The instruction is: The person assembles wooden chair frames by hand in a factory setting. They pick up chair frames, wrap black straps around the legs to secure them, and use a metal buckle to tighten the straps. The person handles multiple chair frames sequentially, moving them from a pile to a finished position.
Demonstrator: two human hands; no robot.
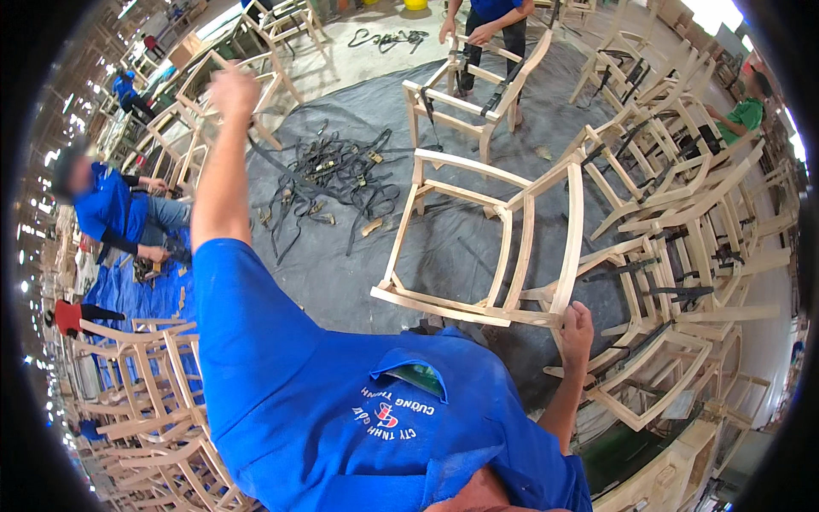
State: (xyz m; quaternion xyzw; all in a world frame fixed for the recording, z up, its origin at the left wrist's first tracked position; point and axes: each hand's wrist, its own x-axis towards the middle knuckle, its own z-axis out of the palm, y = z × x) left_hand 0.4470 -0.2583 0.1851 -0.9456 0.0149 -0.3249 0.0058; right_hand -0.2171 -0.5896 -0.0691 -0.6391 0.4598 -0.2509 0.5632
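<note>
My left arm is stretched out far to the left, and my left hand is raised there, blurred but closed like a fist. What it holds is not clear. A black strap runs from beside that forearm down toward a tangled pile of black straps with buckles on the floor. Close in front of me a bare wooden chair frame stands tilted, its seat opening to the left. My right hand is closed around the near end of its curved wooden member.
Across from me, a person in blue handles another strapped chair frame. Stacked chair frames crowd the right, and more stand at lower left. A seated person works at the left. A dark sheet covers the floor.
</note>
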